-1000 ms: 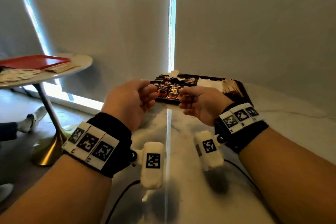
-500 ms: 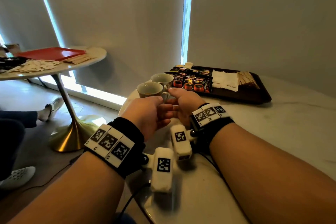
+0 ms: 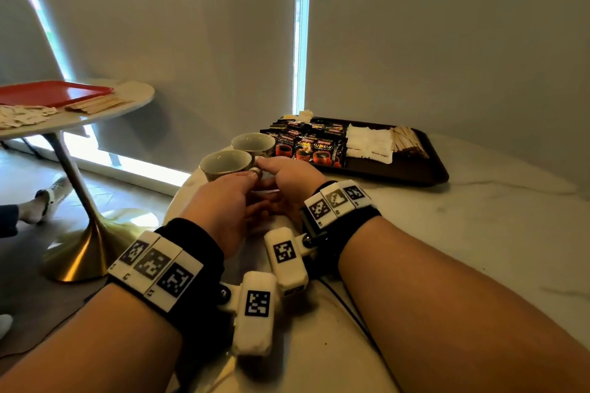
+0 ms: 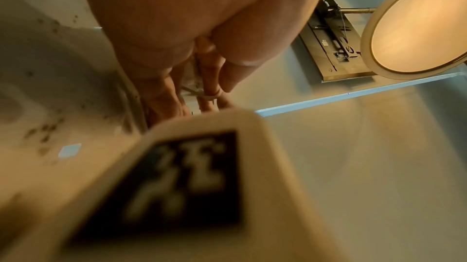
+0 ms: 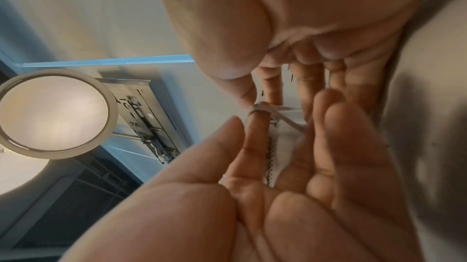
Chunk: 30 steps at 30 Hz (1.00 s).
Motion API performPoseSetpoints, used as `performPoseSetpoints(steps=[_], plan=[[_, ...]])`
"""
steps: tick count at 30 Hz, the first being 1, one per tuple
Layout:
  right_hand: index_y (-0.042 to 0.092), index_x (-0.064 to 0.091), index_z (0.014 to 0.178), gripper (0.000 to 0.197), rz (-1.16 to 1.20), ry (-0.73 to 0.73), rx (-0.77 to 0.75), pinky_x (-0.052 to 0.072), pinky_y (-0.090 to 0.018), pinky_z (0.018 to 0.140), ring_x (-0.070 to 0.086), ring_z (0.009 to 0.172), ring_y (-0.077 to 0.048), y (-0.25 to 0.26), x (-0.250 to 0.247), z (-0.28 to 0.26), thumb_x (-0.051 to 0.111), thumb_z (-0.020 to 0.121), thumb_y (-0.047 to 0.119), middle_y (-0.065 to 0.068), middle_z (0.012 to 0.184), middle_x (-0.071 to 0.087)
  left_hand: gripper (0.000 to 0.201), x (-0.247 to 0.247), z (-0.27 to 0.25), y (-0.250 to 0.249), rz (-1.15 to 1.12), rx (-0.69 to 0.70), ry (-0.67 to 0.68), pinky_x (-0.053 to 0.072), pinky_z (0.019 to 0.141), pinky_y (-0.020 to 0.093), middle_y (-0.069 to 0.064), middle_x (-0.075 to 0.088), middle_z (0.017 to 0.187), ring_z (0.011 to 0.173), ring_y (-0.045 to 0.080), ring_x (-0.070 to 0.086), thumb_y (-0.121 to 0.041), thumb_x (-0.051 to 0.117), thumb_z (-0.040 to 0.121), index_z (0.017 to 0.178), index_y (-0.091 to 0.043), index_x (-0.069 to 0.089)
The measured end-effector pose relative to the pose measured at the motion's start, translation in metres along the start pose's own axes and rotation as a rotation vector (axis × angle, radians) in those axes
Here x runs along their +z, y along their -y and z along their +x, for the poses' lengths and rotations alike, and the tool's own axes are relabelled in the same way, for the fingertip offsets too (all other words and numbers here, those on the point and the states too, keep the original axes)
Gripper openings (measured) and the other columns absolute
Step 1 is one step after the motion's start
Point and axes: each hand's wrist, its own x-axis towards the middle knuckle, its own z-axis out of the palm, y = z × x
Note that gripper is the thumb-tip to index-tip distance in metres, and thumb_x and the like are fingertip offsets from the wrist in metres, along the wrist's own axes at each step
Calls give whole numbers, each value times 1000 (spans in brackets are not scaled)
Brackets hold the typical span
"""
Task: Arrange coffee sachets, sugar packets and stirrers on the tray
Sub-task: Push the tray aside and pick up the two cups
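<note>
While the dark tray (image 3: 415,174) sits at the far edge of the white tabletop (image 3: 479,233), it carries coffee sachets (image 3: 306,147) at its left end, white sugar packets (image 3: 368,143) mid-tray, wooden stirrers (image 3: 408,139) at right. Two cups (image 3: 226,163) stand just beside its left end. Left hand (image 3: 223,204) and right hand (image 3: 290,179) meet, fingers loosely extended, touching a thin white packet (image 5: 285,146); grip unclear.

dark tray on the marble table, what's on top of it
On the dark tray: rows of coffee sachets at left, white sugar packets in the middle, wooden stirrers at right. The far left corner is hidden behind two cups.
</note>
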Motion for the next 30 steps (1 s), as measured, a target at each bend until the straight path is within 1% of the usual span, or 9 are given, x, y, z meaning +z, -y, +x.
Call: performPoseSetpoints(steps=[3, 6, 9, 10, 12, 16, 19, 25, 30], plan=[[16, 56, 117, 26, 116, -29, 59, 53, -48, 100, 67, 96, -28, 0, -2, 5, 52, 103, 37, -11, 100, 67, 19, -2, 7, 0, -4, 28, -63, 50, 65, 31, 8, 67, 83, 60, 16, 64, -26, 52, 105, 112, -15, 66], [13, 52, 130, 37, 165, -42, 87, 54, -48, 96, 65, 109, -33, -1, -2, 10, 49, 104, 39, -15, 117, 67, 15, -5, 12, -2, 13, 14, -113, 52, 66, 34, 8, 61, 83, 68, 20, 60, -23, 53, 104, 101, -13, 64], [11, 50, 126, 35, 179, -92, 53, 53, -40, 78, 63, 90, -28, 2, -10, 4, 44, 105, 39, -15, 102, 67, 15, -7, 15, -9, 18, 32, -142, 54, 72, 36, 12, 59, 88, 75, 22, 60, -18, 51, 103, 93, -12, 60], [11, 50, 126, 34, 199, -96, 31, 51, -39, 75, 62, 86, -27, 4, -15, -2, 42, 106, 38, -14, 97, 66, 16, -6, 17, -12, 31, 53, -149, 56, 74, 35, 12, 61, 91, 78, 21, 62, -19, 51, 103, 94, -11, 61], [13, 49, 126, 32, 260, -109, -49, 51, -40, 79, 62, 89, -27, 11, -33, -16, 41, 107, 36, -15, 96, 66, 13, 4, 17, -25, 38, 121, -152, 57, 70, 31, 12, 67, 93, 81, 20, 66, -22, 54, 104, 100, -13, 63], [19, 53, 116, 21, 355, -242, -264, 56, -42, 83, 67, 92, -29, 33, -103, -57, 46, 105, 36, -15, 96, 71, 12, 57, 16, -61, 7, 269, 64, 56, 74, 30, 11, 64, 91, 81, 19, 64, -20, 53, 106, 101, -13, 62], [17, 53, 115, 22, 397, -412, -370, 53, -39, 77, 65, 85, -26, 39, -176, -90, 46, 105, 35, -13, 90, 70, 16, 115, 22, -68, -43, 314, 205, 59, 69, 27, 8, 65, 91, 79, 16, 66, -19, 59, 103, 116, -10, 59], [21, 57, 114, 26, 483, -747, -351, 50, -38, 67, 60, 81, -21, -9, -288, -112, 50, 100, 41, -8, 89, 60, 6, 219, 33, -26, -88, 163, 375, 59, 76, 32, 13, 68, 92, 83, 21, 68, -17, 62, 102, 104, -12, 63], [20, 58, 116, 26, 564, -821, -323, 51, -37, 68, 60, 75, -20, -41, -334, -111, 48, 102, 39, -7, 84, 63, 12, 284, 47, 18, 64, 83, 434, 57, 72, 30, 11, 66, 89, 80, 20, 67, -21, 56, 105, 102, -10, 60]])
